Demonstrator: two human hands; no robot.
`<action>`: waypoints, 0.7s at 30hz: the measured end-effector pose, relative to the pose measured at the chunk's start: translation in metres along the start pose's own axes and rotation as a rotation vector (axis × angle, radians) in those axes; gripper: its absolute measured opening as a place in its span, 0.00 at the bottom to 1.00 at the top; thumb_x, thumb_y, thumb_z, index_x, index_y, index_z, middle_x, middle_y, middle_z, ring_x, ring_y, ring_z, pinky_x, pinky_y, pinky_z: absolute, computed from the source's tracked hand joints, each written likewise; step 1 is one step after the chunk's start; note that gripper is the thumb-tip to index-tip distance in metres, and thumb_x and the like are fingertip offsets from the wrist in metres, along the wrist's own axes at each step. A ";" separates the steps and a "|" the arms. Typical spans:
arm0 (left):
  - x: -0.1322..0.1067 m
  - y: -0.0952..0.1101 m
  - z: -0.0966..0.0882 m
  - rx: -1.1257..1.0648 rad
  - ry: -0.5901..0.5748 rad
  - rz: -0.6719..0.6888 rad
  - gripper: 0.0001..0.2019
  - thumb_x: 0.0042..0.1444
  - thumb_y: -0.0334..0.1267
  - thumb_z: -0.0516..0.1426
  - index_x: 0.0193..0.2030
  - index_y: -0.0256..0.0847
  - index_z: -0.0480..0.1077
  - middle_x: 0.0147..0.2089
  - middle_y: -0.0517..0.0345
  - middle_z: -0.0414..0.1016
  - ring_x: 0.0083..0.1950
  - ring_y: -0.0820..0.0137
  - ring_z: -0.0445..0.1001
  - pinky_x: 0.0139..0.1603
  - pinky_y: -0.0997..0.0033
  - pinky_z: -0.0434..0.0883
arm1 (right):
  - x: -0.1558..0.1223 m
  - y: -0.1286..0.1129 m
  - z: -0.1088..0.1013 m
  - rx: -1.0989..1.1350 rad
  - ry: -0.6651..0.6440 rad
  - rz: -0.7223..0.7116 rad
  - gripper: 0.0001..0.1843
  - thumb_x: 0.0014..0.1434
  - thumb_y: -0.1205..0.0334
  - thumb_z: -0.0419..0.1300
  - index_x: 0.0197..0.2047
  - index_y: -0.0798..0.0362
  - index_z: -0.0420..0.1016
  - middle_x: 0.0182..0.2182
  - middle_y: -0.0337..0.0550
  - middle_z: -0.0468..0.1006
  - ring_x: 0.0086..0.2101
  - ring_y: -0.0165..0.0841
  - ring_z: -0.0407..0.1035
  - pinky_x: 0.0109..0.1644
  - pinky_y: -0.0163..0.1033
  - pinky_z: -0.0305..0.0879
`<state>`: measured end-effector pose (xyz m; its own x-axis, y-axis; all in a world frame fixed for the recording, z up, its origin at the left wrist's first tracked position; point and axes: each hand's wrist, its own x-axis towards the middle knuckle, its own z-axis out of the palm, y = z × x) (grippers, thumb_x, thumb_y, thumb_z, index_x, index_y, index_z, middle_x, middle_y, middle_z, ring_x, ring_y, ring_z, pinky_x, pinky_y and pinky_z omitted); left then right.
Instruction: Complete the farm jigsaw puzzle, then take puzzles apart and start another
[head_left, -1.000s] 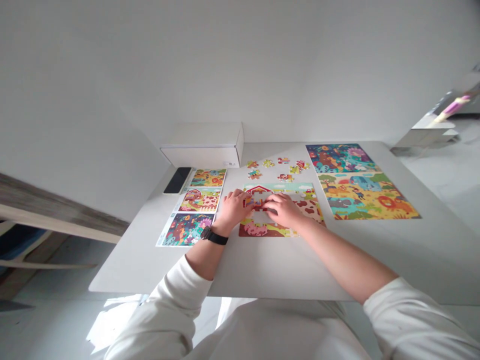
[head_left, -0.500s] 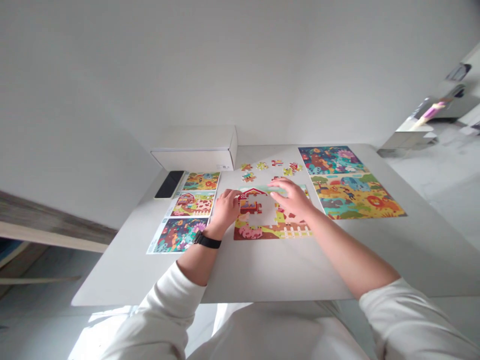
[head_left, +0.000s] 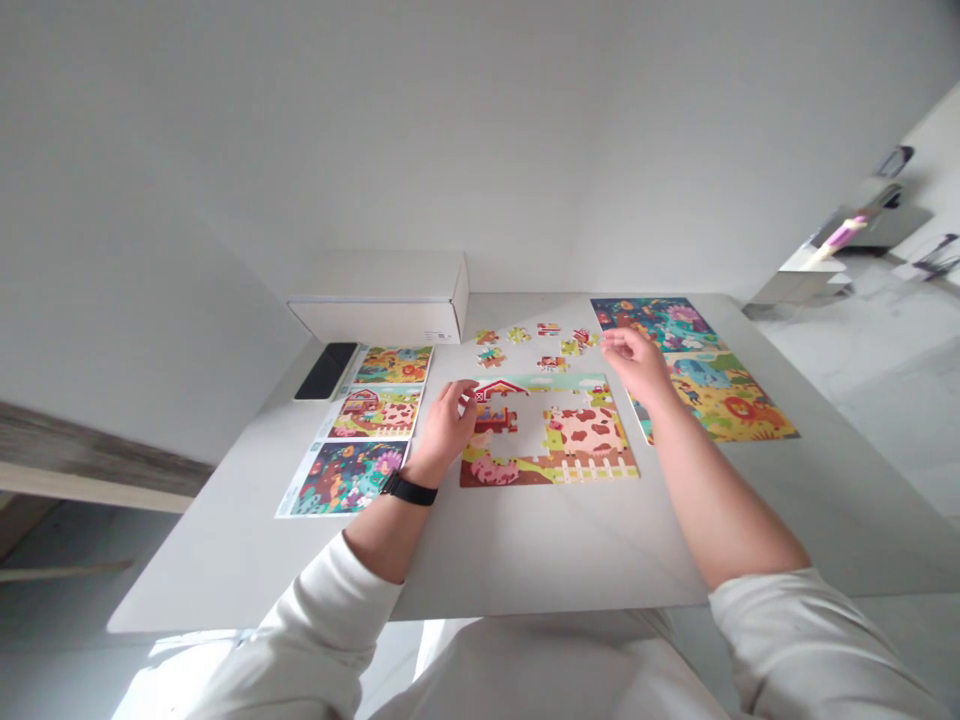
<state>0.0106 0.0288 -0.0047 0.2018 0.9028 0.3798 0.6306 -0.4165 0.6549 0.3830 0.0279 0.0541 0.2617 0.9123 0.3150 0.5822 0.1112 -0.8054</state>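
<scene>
In the head view a partly assembled farm jigsaw puzzle (head_left: 592, 430) lies on the table, showing a barn roof, a spotted cow, a pig and a white fence around a bare gap in its middle. My left hand (head_left: 446, 428), with a black band on the wrist, is at the puzzle's left edge, fingers bent and slightly apart, nothing seen in them. To the right of several loose puzzle pieces (head_left: 551, 363) hovers my right hand (head_left: 637, 365), its fingers loosely bent and apart, no piece visible in it. It partly covers the assembled puzzles behind it.
Two assembled animal puzzles (head_left: 727, 385) lie at the right. On the left are a sheet of reference pictures (head_left: 371, 412) and a black phone (head_left: 326, 371). A white box (head_left: 379, 300) stands at the back left against the wall. The table's front edge (head_left: 525, 612) is near my body.
My right hand has moved right, from above the puzzle to beside the loose pieces, uncovering the cow and a red piece. My left hand stays at the puzzle's left edge. The view has shifted slightly.
</scene>
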 end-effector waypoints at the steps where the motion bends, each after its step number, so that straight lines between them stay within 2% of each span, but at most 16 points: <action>1: 0.000 0.000 0.000 -0.012 0.001 -0.006 0.14 0.67 0.31 0.55 0.56 0.43 0.75 0.49 0.53 0.80 0.45 0.65 0.80 0.54 0.63 0.77 | 0.001 0.000 -0.002 -0.006 -0.009 -0.001 0.18 0.64 0.52 0.64 0.53 0.49 0.83 0.47 0.49 0.88 0.47 0.43 0.82 0.60 0.53 0.76; 7: 0.001 -0.005 0.001 -0.077 0.032 -0.013 0.13 0.68 0.34 0.55 0.57 0.42 0.74 0.49 0.53 0.80 0.43 0.67 0.78 0.52 0.65 0.76 | 0.013 -0.005 -0.021 -0.043 -0.037 -0.029 0.19 0.64 0.51 0.65 0.54 0.50 0.84 0.46 0.49 0.87 0.45 0.42 0.81 0.57 0.52 0.76; 10: 0.001 -0.008 0.001 -0.095 0.029 -0.035 0.14 0.68 0.35 0.55 0.58 0.43 0.74 0.48 0.53 0.80 0.44 0.67 0.78 0.51 0.65 0.76 | 0.019 -0.003 -0.029 -0.133 -0.107 0.002 0.17 0.64 0.52 0.66 0.53 0.49 0.85 0.46 0.48 0.87 0.44 0.41 0.80 0.55 0.50 0.76; 15: -0.002 -0.008 0.001 -0.101 0.054 -0.037 0.13 0.68 0.36 0.56 0.56 0.43 0.74 0.48 0.53 0.81 0.45 0.66 0.78 0.50 0.65 0.76 | 0.018 0.017 -0.040 -0.297 -0.269 0.106 0.15 0.65 0.54 0.67 0.52 0.47 0.85 0.48 0.47 0.88 0.45 0.41 0.82 0.54 0.47 0.76; 18: -0.003 -0.006 0.000 -0.076 0.045 -0.061 0.13 0.67 0.36 0.56 0.55 0.43 0.76 0.48 0.53 0.81 0.45 0.65 0.78 0.50 0.64 0.76 | 0.007 0.033 -0.044 -0.387 -0.263 0.184 0.12 0.63 0.55 0.67 0.49 0.46 0.86 0.46 0.46 0.89 0.44 0.42 0.83 0.53 0.47 0.77; 21: -0.003 -0.004 0.001 -0.061 0.030 -0.106 0.12 0.67 0.35 0.56 0.54 0.43 0.77 0.47 0.52 0.81 0.43 0.66 0.78 0.48 0.65 0.76 | -0.007 0.045 -0.044 -0.421 -0.243 0.173 0.11 0.64 0.54 0.66 0.46 0.46 0.86 0.43 0.45 0.89 0.42 0.42 0.83 0.52 0.48 0.78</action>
<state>0.0078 0.0276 -0.0090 0.1138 0.9388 0.3252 0.6000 -0.3259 0.7306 0.4416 0.0089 0.0378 0.2247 0.9740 0.0291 0.8186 -0.1724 -0.5479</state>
